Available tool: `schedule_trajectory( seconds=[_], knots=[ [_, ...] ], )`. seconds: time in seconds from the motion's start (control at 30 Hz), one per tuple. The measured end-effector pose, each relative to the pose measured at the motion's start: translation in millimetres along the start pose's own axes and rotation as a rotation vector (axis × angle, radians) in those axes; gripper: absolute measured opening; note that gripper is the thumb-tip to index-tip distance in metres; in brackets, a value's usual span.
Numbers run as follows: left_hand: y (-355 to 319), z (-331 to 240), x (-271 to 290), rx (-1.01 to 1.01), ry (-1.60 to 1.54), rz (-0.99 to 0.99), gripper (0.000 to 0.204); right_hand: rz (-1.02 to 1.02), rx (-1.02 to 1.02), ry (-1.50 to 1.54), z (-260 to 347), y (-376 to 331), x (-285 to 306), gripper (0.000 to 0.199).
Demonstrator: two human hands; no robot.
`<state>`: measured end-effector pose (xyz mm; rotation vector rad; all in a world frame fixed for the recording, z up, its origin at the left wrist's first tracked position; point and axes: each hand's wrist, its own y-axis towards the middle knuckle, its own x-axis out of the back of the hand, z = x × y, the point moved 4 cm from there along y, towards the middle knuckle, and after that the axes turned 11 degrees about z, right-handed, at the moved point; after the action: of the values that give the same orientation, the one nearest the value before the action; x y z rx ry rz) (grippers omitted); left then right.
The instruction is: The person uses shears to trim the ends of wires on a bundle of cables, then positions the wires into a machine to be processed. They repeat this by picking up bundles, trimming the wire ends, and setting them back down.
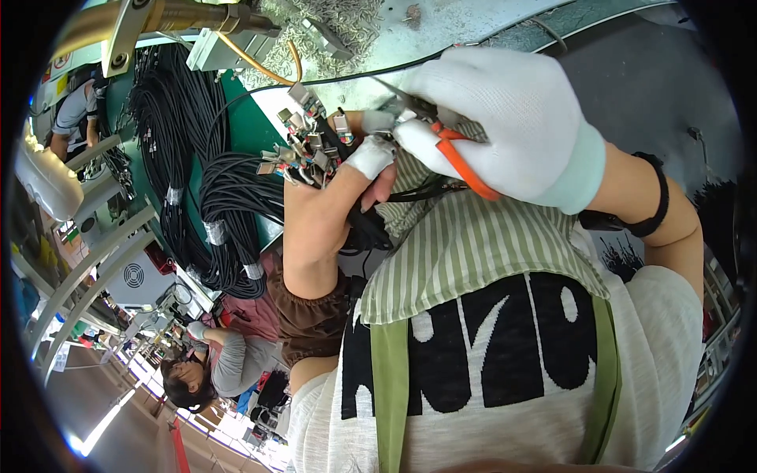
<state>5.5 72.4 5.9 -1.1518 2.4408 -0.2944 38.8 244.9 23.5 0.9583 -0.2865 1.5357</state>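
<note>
My right hand (pixel 512 118), in a white knit glove, is closed around nippers (pixel 465 165) with orange-red handles. Their jaws point toward the fingertips of my left hand (pixel 347 177). White wrapping covers my left thumb and a fingertip, which pinch in close to the jaws. Against that hand lies a bunch of cable ends with metal connectors (pixel 311 146). Black cables (pixel 367 229) hang below it, in front of my green-and-white striped apron (pixel 489 244). Exactly what sits between the jaws is blurred and partly hidden by my fingers.
Coiled black cables (pixel 236 189) lie on a green surface (pixel 244 118) at the left. Many small metal clippings (pixel 339 47) cover the pale bench beyond my hands. A brass-coloured machine part (pixel 173 17) juts in at upper left. Two people (pixel 244 363) work farther off.
</note>
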Motion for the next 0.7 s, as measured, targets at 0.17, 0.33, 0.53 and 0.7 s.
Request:
schedule_trajectory(
  seconds=[0.17,0.33,0.53,0.7],
  knots=[
    [1.8,3.9,3.4,-0.035,0.048,-0.094,0.017,0.096,0.024,-0.204,8.3,-1.4,13.2,0.014],
    [1.0,-2.3,-5.2,-0.142,0.382,-0.223,0.019,0.362,-0.013,-0.325,4.2,-7.1,4.9,0.016],
    [1.6,0.9,-12.7,-0.559,0.547,-0.274,0.022,0.268,-0.058,0.157,-0.4,-11.1,-1.6,0.015],
    [-4.6,-2.5,-10.0,-0.49,0.901,-0.133,0.024,0.226,-0.098,0.267,-3.7,-14.0,-19.8,0.013]
  ],
)
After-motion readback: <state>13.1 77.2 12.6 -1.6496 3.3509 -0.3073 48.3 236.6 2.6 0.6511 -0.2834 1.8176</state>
